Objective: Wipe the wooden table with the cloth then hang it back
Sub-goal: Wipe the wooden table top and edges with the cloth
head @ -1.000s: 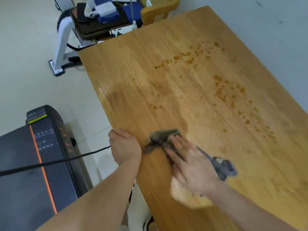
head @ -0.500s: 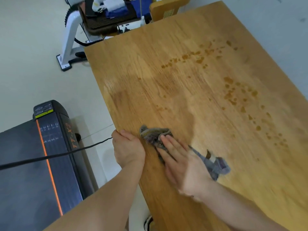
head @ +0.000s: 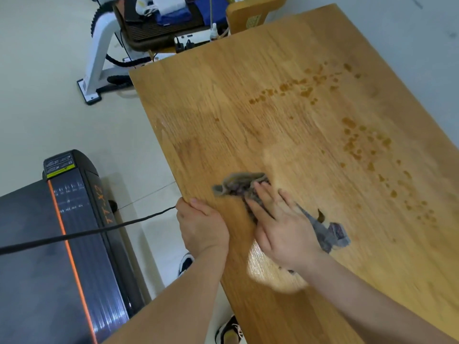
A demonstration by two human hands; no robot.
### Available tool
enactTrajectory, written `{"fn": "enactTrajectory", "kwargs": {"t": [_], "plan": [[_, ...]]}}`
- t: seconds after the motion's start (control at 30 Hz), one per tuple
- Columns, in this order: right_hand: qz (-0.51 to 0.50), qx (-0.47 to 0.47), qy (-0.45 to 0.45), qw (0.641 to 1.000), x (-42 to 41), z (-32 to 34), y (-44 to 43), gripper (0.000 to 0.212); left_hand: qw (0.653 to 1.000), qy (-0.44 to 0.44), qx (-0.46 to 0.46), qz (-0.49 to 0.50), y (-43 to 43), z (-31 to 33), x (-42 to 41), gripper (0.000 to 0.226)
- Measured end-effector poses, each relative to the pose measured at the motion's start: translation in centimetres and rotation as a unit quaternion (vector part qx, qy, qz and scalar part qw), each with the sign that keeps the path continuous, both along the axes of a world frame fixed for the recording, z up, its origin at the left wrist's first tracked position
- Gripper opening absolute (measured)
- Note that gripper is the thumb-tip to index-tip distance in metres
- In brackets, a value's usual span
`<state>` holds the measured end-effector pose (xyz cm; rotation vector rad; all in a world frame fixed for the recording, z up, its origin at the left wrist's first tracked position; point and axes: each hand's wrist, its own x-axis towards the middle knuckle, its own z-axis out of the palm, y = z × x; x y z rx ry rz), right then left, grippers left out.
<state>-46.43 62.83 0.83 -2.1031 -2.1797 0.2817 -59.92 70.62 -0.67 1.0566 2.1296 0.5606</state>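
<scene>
While pressing the cloth (head: 238, 186) to the near end of the wooden table (head: 248, 70) under the spread fingers (head: 263, 194) of the right hand (head: 285, 229), drew it back from the edge gripped by the left hand (head: 201, 227). Left the brown spots (head: 360, 140) farther out unwiped, so judged far from done. Saw no container on the table, only a dark tray (head: 149, 36) beyond, holding white and blue items.

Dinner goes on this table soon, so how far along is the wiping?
Done: the near left strip of the light wooden table shows a damp sheen. In hand: the right hand presses the crumpled grey cloth flat, while the left hand grips the table edge. Left: brown droplets dot the middle and right side; hanging the cloth comes afterwards.
</scene>
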Motion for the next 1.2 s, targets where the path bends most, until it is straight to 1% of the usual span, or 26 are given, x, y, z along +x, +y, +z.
{"fn": "enactTrajectory", "kwargs": {"t": [0.1,0.13,0.17,0.2,0.23,0.3,0.33,0.4,0.43,0.47,0.57,0.6,0.63,0.7,0.77,0.8,0.87,0.9,0.93,1.0,1.07,1.13,1.2], "plan": [[-0.144,0.007,-0.014,0.989,-0.8,0.0,5.9,0.057,1.000,-0.005,0.010,-0.005,0.0,-0.3,-0.4,0.041],[-0.171,0.009,-0.014,0.985,-1.8,-0.1,7.9,0.057,1.000,-0.006,0.011,-0.008,0.1,-0.3,-0.5,0.042],[-0.173,0.013,-0.019,0.985,-2.9,-0.3,9.2,0.057,1.000,-0.006,0.011,-0.010,0.1,-0.3,-0.5,0.043],[-0.144,0.013,-0.030,0.989,-4.0,-0.4,9.6,0.057,1.000,-0.007,0.013,-0.010,0.1,-0.2,-0.6,0.044],[-0.094,0.006,-0.041,0.995,-4.7,-0.5,9.1,0.055,1.000,-0.011,0.017,-0.008,0.1,-0.1,-0.6,0.044],[0.000,0.001,-0.023,1.000,-4.7,-0.2,5.8,0.051,0.999,-0.034,0.027,-0.011,0.0,0.4,-0.5,0.043],[0.029,-0.002,-0.012,1.000,-4.2,0.0,4.0,0.050,0.998,-0.047,0.029,-0.010,0.0,0.4,-0.5,0.043],[0.052,-0.003,-0.024,0.998,-2.3,0.2,1.8,0.050,0.997,-0.067,0.023,-0.013,0.1,0.2,-0.5,0.044],[0.038,-0.011,-0.033,0.999,-1.4,0.2,1.7,0.052,0.997,-0.078,0.020,-0.020,0.1,0.1,-0.5,0.045],[0.002,-0.021,-0.038,0.999,-0.9,0.1,2.5,0.054,0.996,-0.089,0.017,-0.026,0.0,0.0,-0.8,0.046],[-0.164,-0.010,-0.042,0.986,-1.8,0.0,8.5,0.059,0.991,-0.124,0.006,-0.052,0.1,0.1,-2.0,0.046],[-0.195,-0.008,-0.036,0.980,-2.7,-0.1,10.5,0.060,0.989,-0.134,0.007,-0.066,0.3,0.1,-2.3,0.048],[-0.193,-0.009,-0.031,0.981,-3.8,-0.2,12.2,0.060,0.986,-0.147,0.009,-0.080,1.1,0.2,-2.8,0.051],[-0.108,-0.011,-0.026,0.994,-5.5,-0.3,13.5,0.057,0.981,-0.178,0.023,-0.075,4.0,0.6,-3.5,0.055],[-0.003,-0.017,-0.022,1.000,-6.0,-0.1,11.9,0.053,0.977,-0.208,0.023,-0.039,7.9,1.1,-4.1,0.052],[0.033,-0.020,-0.016,0.999,-5.6,0.0,10.7,0.052,0.975,-0.218,0.018,-0.025,9.9,1.4,-4.3,0.053],[0.066,-0.020,-0.013,0.998,-3.7,0.0,9.0,0.050,0.974,-0.223,0.017,-0.025,13.7,1.7,-4.3,0.053],[0.051,-0.016,-0.018,0.998,-2.6,0.0,9.1,0.052,0.974,-0.221,0.018,-0.035,15.2,1.7,-4.1,0.053],[0.014,-0.018,-0.021,1.000,-1.9,0.0,10.0,0.053,0.975,-0.218,0.021,-0.042,16.4,1.6,-3.8,0.053],[-0.084,-0.014,-0.024,0.996,-2.0,0.0,13.5,0.055,0.977,-0.208,0.022,-0.046,17.7,1.2,-2.9,0.055],[-0.142,-0.002,-0.032,0.989,-3.4,-0.2,17.8,0.057,0.979,-0.195,0.035,-0.037,17.7,0.8,-2.4,0.055],[-0.148,-0.008,-0.031,0.989,-4.8,-0.6,21.2,0.058,0.981,-0.185,0.054,-0.024,17.5,0.9,-2.1,0.054],[-0.107,-0.006,-0.041,0.993,-5.2,-0.6,22.0,0.057,0.985,-0.166,0.051,-0.016,17.5,1.0,-1.8,0.052]]}}
